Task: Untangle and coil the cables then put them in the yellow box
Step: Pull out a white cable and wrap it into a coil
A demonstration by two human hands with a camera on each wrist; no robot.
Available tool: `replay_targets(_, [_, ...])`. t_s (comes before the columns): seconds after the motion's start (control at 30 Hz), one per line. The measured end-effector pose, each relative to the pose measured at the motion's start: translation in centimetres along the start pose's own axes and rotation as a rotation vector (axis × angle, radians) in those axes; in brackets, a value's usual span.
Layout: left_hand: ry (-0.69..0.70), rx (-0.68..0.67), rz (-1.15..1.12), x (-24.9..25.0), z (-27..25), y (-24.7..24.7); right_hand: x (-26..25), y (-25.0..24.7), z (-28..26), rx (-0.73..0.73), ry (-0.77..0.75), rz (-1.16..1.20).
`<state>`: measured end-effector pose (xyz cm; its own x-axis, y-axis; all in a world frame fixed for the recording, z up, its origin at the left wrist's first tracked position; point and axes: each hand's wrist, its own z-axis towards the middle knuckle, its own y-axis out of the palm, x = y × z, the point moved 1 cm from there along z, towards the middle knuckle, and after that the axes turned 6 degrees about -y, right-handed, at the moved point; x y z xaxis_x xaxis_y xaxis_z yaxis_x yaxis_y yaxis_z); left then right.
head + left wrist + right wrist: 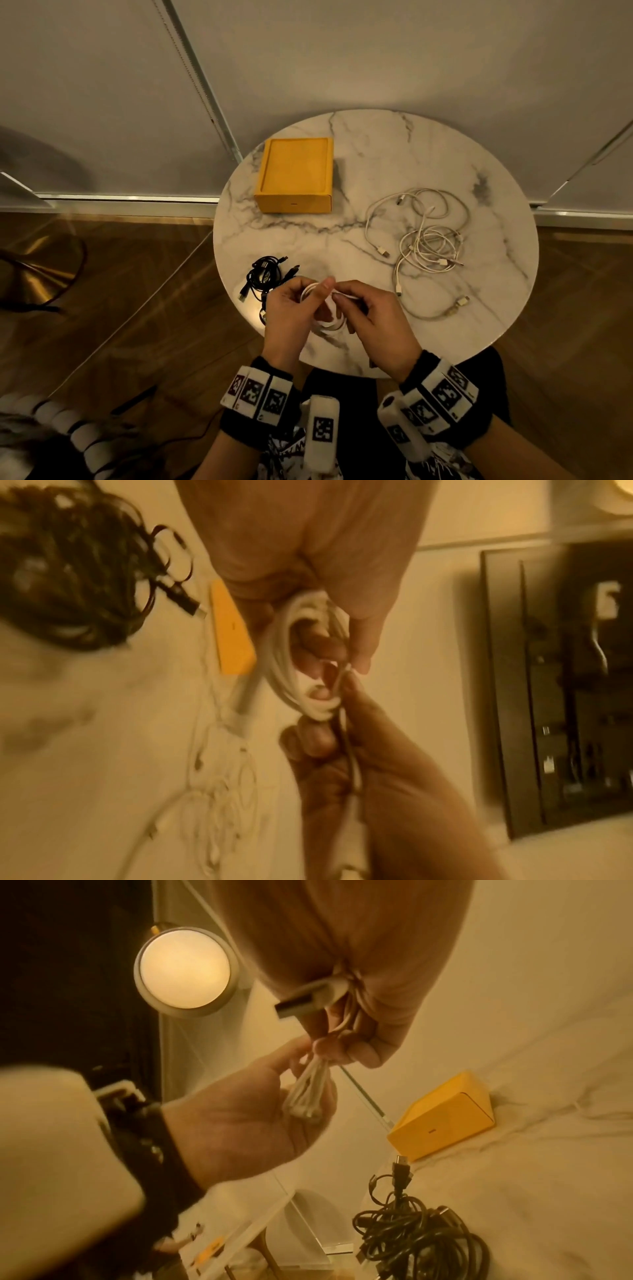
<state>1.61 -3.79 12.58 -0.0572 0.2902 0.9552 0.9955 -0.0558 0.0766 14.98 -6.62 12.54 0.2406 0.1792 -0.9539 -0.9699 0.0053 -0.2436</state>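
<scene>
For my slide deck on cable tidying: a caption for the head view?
Both hands wind a white cable above a marble table.

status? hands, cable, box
Left hand and right hand both hold white coil. Yellow box holds no cables. Black tangle and white tangle wait on table.

The setting is a home interior, probably a living room or bedroom. A small round marble-top table stands on wood plank flooring. Behind the table, pale roller blinds cover full-height windows with metal frames. A brass-coloured round furniture base stands on the floor to the left. The right wrist view shows a round, lit wall lamp. Lighting is warm and dim throughout.
</scene>
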Motion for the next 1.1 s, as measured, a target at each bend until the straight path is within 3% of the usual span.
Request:
replay_targets(0.1, [0.057,-0.023,0.047,-0.5,0.1,0.3,0.2,-0.2,-0.3,0.016,0.041,0.058])
replay_targets(0.23, [0.080,-0.072,0.022,-0.7,0.1,0.2,0.8,-0.7,-1.2,-0.073,0.053,0.067])
replay_targets(0.47, [0.085,-0.174,0.121,-0.6,-0.1,-0.9,2.1,-2.3,-2.0,-0.318,-0.158,-0.496])
replay_targets(0.57, [0.057,-0.217,0.142,-0.6,-0.9,-0.5,2.2,-2.2,-1.5,-0.378,-0.063,-0.611])
replay_targets(0.7, [0.040,-0.196,0.099,-0.2,-1.5,0.1,2.6,-2.7,-1.0,-0.139,-0.003,-0.416])
replay_targets(0.8, [0.052,-0.154,0.053,0.1,-1.2,0.1,2.1,-2.9,-0.9,-0.003,0.267,0.153])
replay_targets(0.9, [0.098,-0.142,0.036,0.1,-0.7,0.0,1.3,-2.4,-1.0,0.058,0.438,0.578])
replay_targets(1.0, [0.106,-0.153,0.011,0.4,-0.7,0.2,1.1,-2.0,-0.9,0.088,0.538,0.778])
replay_targets(1.1, [0.102,-0.172,-0.023,0.6,-0.8,0.4,0.8,-1.2,-1.3,0.024,0.620,0.867])
